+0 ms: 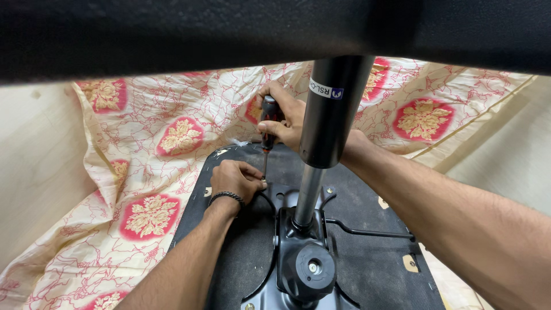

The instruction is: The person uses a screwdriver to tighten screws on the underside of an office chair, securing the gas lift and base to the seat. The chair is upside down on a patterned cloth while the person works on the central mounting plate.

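A black-and-red-handled screwdriver (268,123) is gripped upright in the right hand (287,117), whose fingers are wrapped closed around the handle. Its thin metal shaft is pointed down at a small silver screw (264,182) on the black metal mounting plate (270,252). The left hand (236,179), with a dark beaded bracelet (226,197) worn at the wrist, is laid on the black fabric underside of an upturned chair seat (373,270), its fingers pinched narrowly at the screwdriver tip, just beside the screw. A dark grey metal gas-lift column (330,115) is seen rising from the plate, between the two forearms, and the right wrist is partly hidden by it. The seat is laid on a cream cloth patterned with red floral medallions (155,172), spread over a pale floor (34,166).
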